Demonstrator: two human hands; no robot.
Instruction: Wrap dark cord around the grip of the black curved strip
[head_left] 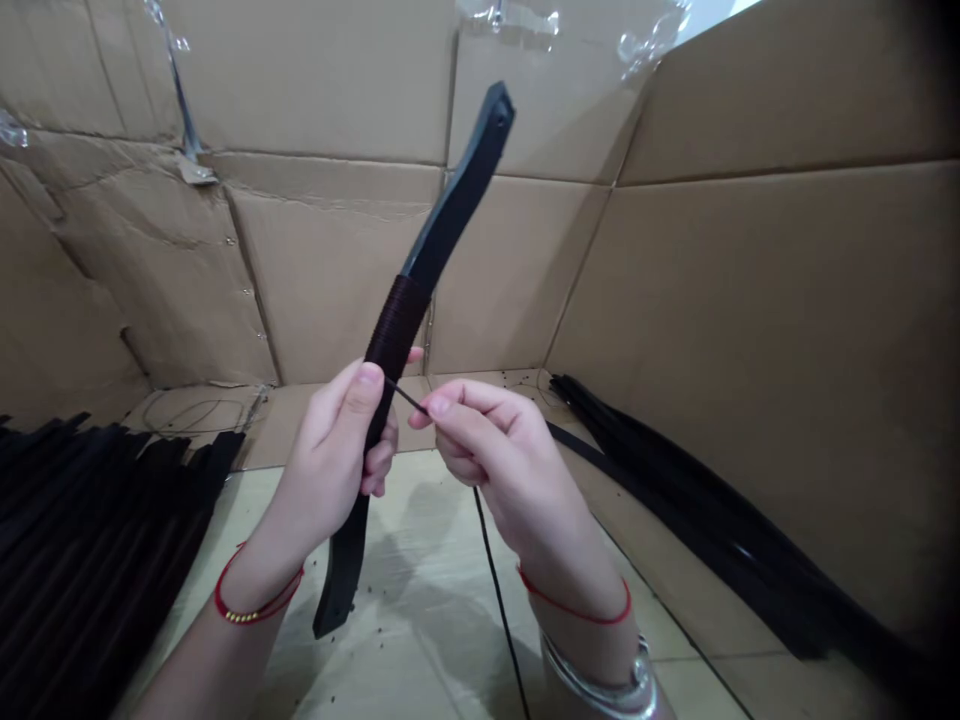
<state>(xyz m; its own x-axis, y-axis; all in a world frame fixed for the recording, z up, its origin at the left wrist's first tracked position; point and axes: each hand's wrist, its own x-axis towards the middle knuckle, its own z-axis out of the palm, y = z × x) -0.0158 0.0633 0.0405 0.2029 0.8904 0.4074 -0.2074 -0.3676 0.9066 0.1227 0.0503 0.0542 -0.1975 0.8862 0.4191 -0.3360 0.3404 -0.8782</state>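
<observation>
My left hand [341,445] is wrapped around a long black flat stick [450,215], holding it upright and tilted to the right. A band of dark cord wrapping [397,325] covers the stick just above my fingers. My right hand [491,450] pinches a thin black cord [495,580] between thumb and forefinger, right beside the wrapping. The cord runs taut from the wrapping to my fingers, then hangs down toward the floor.
A pile of black sticks [82,540] lies on the floor at the left. Another bundle of long black strips [705,520] lies along the right cardboard wall [780,330]. Cardboard sheets [322,260] stand behind. The floor is pale tile [427,620].
</observation>
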